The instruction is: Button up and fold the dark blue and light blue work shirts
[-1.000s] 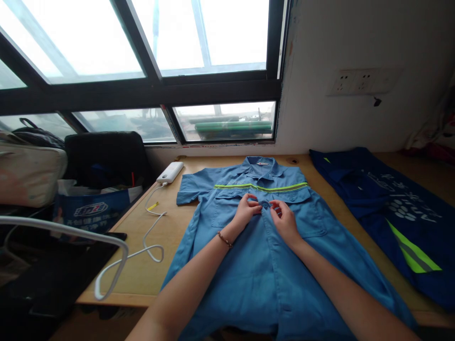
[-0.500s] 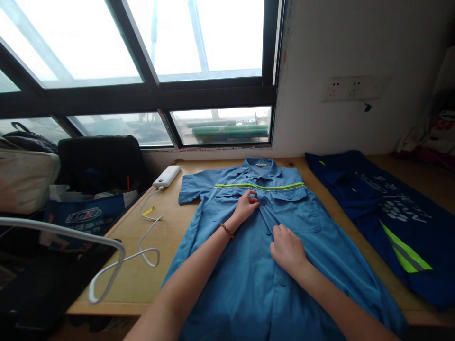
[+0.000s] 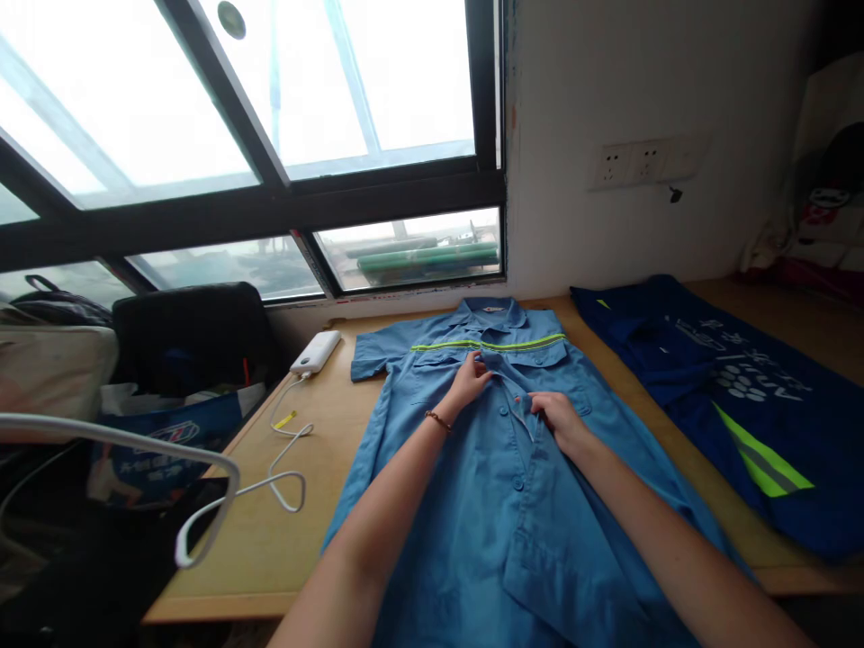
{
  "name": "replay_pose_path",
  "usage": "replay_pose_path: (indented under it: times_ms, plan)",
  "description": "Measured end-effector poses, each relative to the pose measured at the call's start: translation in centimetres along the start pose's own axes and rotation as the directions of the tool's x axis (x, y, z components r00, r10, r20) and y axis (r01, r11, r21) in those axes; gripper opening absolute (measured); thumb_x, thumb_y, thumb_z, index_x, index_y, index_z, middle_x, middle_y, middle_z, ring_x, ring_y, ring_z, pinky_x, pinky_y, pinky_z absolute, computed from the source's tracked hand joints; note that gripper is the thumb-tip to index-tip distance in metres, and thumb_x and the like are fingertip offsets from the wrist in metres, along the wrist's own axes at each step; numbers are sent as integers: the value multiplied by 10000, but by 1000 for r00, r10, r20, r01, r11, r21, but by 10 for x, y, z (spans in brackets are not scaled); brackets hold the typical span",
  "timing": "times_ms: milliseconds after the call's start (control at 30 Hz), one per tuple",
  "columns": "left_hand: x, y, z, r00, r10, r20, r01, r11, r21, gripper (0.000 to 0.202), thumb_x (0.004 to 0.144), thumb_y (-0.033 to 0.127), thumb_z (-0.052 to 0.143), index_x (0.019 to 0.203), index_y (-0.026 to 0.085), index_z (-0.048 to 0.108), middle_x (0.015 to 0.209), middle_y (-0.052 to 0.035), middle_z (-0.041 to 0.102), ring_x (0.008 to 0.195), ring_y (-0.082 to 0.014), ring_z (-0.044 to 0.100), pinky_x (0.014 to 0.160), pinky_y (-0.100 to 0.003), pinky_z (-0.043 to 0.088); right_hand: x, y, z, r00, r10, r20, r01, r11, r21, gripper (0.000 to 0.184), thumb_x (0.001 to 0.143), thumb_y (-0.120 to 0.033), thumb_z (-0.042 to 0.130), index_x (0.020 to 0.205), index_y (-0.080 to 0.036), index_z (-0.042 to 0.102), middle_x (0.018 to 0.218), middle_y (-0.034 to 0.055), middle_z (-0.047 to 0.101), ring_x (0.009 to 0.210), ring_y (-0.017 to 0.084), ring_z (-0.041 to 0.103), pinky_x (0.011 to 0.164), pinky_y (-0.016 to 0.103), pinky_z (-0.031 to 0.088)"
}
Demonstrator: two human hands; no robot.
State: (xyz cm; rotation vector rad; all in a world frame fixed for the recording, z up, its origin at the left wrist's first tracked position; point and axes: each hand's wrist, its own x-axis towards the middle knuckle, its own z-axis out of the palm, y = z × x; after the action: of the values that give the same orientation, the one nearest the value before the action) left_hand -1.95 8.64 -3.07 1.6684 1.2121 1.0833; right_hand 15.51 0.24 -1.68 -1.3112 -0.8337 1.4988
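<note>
A light blue short-sleeved work shirt (image 3: 486, 486) with a yellow-green reflective stripe lies front up on a wooden table (image 3: 283, 531). My left hand (image 3: 469, 380) pinches the shirt's front placket just below the stripe. My right hand (image 3: 560, 418) is closed on the right front edge a little lower and has it lifted and folded back, so the shirt gapes open there. A thin bracelet circles my left wrist.
A dark blue garment (image 3: 729, 396) with a reflective stripe lies on the table at the right. A white power bank (image 3: 315, 352) and its cable (image 3: 283, 450) lie left of the shirt. A white hanger (image 3: 168, 468), a black chair and bags stand at the left.
My right hand moved down the placket from the chest, then turned the right front edge outward. The left hand stayed near the stripe. The camera shifted slightly to the right.
</note>
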Motion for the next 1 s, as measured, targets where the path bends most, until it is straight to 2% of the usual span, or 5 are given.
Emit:
replay_pose_path:
  times_ms: [133,400,567,767,1000]
  plan:
    - [-45,22,6,997,-43,59,37,993,108,670,607,181,693,1189,174,361,1039,-102,537,814,-158,568,729,-302,447,-5,-10,-1,983,179,47,-185,961,204,294,471,-28,423,624,-133,651,530,7,620,523,134,558,530,217,454]
    - [-92,35,9,971,67,231,-170,870,464,160,660,278,642,800,207,607,762,8,562,650,-122,511,590,-221,382,-12,-10,5,975,199,94,-214,958,192,295,492,-9,418,640,-129,643,535,4,615,514,121,550,506,198,452]
    - [-85,27,3,982,9,187,-70,944,321,161,619,297,681,653,184,571,580,16,558,535,-120,504,500,-212,350,-21,-8,12,990,100,95,-106,993,55,291,489,-32,409,614,-131,652,601,18,648,599,146,588,577,208,469]
    - [-88,30,6,911,-274,309,344,917,-202,253,629,336,681,639,146,515,536,-9,593,479,-117,573,464,-201,421,-22,0,15,991,-64,115,89,970,-228,327,522,-78,402,672,-126,689,635,24,667,645,184,612,644,257,475]
    - [-87,32,2,864,-353,360,483,785,-389,245,578,212,744,711,97,573,580,-17,617,517,-96,599,522,-179,479,-24,12,19,858,-513,28,397,627,-671,292,644,-169,439,755,-168,709,845,56,686,818,199,606,776,282,435]
